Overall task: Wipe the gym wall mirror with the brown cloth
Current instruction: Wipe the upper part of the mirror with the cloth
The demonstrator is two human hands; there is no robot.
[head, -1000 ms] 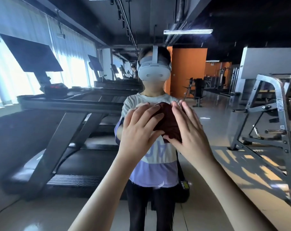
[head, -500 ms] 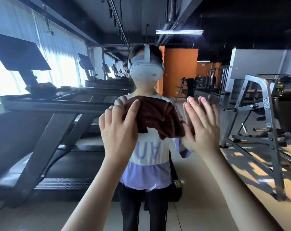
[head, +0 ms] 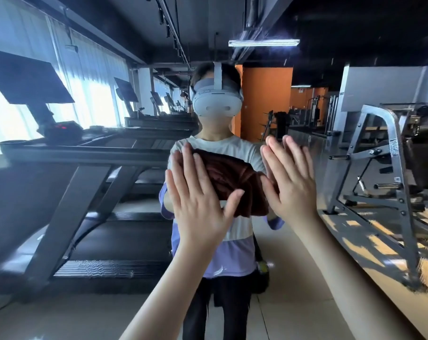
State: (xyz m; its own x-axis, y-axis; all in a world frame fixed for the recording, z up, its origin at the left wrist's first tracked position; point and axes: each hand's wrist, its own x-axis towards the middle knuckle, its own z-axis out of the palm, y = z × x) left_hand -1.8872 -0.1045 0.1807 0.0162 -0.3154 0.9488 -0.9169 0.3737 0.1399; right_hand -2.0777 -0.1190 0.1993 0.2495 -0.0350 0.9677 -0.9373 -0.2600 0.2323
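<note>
The brown cloth (head: 235, 182) sat bunched against the mirror (head: 355, 82) at chest height, pinned there, not grasped. The left hand (head: 198, 200) lay flat over its left half, fingers straight and thumb spread across the folds. The right hand (head: 291, 182) was flat too, its thumb touching the cloth's right edge and the rest of it apparently on bare glass. So the grip of both hands was wide, with nothing curled round the fabric.

That was probably the main risk. With only palm pressure holding it, the cloth could slide down or drop if either hand eased off during a stroke. Being wadded up, it would likely cover a narrow strip and leave streaks. The bare right palm could also smear the glass it was meant to clean.

The mirror filled the view and reflected the person in a white headset (head: 216, 101). It also showed treadmills (head: 85, 168) lined along bright windows (head: 95, 99) on the left and a steel rack (head: 384, 192) on the right. Behind were an orange wall (head: 264, 99) and a ceiling light (head: 264, 42), above a pale glossy floor (head: 294, 303).
</note>
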